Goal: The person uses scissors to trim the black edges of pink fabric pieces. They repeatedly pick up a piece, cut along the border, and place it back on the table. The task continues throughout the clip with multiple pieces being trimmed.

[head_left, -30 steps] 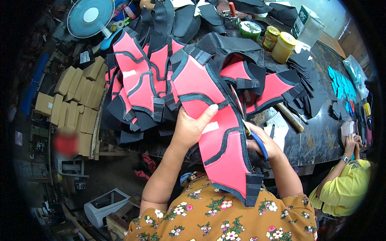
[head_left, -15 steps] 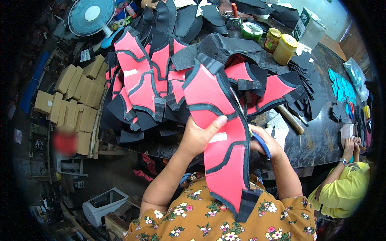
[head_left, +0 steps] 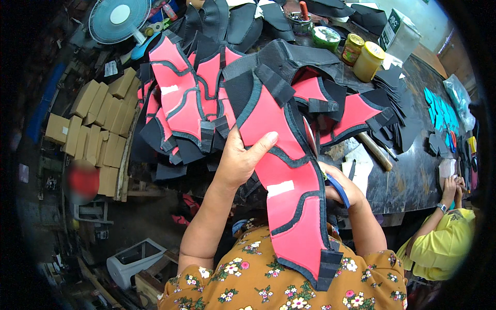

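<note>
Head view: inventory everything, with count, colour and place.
held panel: 1, pink/black, centre
scissors: 1, blue-handled, panel's right edge
table: 1, dark, centre
other panels: several, pink/black, piled on table
black pieces: several, black, table's far side
turquoise pieces: several, turquoise, table's right end
jars: 2, yellow-lidded, table's far side
tub: 1, green, beside jars
tin: 1, white/green, beyond jars
wooden handle: 1, brown, right of panels
fan: 1, blue/white, upper left
boxes: many, brown, left
co-worker: 1, yellow-shirted, right
left hand: 1, bare, gripping panel
right hand: 1, bare, on scissors
</note>
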`<state>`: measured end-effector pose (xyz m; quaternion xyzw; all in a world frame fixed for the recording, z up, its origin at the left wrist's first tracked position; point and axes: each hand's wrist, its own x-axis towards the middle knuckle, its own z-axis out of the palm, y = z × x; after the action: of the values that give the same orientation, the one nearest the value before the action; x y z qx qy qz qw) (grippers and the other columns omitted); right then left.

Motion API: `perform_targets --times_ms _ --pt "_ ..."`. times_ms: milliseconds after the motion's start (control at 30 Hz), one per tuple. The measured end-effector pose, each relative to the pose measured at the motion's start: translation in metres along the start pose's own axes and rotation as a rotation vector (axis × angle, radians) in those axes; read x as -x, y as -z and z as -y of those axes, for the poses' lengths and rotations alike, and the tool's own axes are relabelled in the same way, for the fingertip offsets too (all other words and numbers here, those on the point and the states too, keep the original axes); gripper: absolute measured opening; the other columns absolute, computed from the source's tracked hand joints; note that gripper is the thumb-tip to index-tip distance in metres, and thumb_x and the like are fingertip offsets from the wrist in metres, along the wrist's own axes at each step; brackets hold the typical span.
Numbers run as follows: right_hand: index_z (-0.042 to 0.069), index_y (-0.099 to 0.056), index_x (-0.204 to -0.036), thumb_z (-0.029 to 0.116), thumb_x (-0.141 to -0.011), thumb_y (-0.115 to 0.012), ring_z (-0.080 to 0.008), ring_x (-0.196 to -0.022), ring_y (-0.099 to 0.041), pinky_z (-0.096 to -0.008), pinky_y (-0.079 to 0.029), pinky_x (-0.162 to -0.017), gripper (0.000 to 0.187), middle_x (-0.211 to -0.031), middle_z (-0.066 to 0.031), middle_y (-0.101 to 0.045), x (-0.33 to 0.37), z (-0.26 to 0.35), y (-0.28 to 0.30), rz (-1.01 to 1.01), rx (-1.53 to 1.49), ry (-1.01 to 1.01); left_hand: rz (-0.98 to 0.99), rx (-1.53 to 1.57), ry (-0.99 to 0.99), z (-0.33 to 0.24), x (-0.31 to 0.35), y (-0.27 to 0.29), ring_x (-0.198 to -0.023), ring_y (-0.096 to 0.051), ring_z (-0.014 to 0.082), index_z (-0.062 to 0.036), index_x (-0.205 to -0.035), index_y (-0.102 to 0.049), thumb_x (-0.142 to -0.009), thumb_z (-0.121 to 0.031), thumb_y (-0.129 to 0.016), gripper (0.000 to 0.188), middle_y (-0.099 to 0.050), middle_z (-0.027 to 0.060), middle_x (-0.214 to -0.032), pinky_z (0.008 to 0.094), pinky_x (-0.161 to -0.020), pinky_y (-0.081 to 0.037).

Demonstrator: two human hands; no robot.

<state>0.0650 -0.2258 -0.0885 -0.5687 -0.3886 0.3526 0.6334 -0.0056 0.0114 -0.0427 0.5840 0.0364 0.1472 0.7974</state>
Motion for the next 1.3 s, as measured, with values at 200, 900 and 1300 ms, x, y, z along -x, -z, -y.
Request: perform_targets --times_ms 200,900,1300 --pt "0.0 -0.056 -0.108 0.007 -0.082 -0.067 -0.0103 -0.099 -0.053 -0.0295 -0.044 -0.089 0.029 -0.106 -0.006 -0.06 -0.004 0.016 0.005 0.005 0.086 -0.039 0.0 -0.135 -0.089 0.003 0.0 0.0 -0.095 -0.06 0.0116 0.0009 -0.119 -0.055 -0.087 -0.002 -0.066 0.034 -0.063 0.0049 -0.108 0.0275 -0.086 -0.049" --pt "0.001 -0.058 -0.086 -0.001 -0.079 -0.059 -0.0016 -0.075 -0.044 -0.0186 -0.038 -0.065 0.008 -0.078 0.008 -0.051 0.007 -0.001 0.001 -0.143 -0.056 -0.244 -0.002 0.028 0.016 -0.003 0.005 0.001 -0.096 -0.059 0.0119 0.0005 -0.117 -0.056 -0.088 -0.005 -0.065 0.032 -0.062 0.0042 -0.106 0.0284 -0.087 -0.048" --pt "0.0 -0.054 -0.118 0.013 -0.085 -0.065 -0.0133 -0.107 -0.053 -0.0316 -0.043 -0.094 0.037 -0.115 -0.0088 -0.059 -0.012 0.013 0.004 -0.007 0.134 -0.02 -0.005 0.034 -0.023 0.003 0.001 -0.011 -0.099 -0.06 0.0125 0.0019 -0.121 -0.053 -0.088 0.0 -0.063 0.034 -0.062 0.0069 -0.112 0.0291 -0.088 -0.05"
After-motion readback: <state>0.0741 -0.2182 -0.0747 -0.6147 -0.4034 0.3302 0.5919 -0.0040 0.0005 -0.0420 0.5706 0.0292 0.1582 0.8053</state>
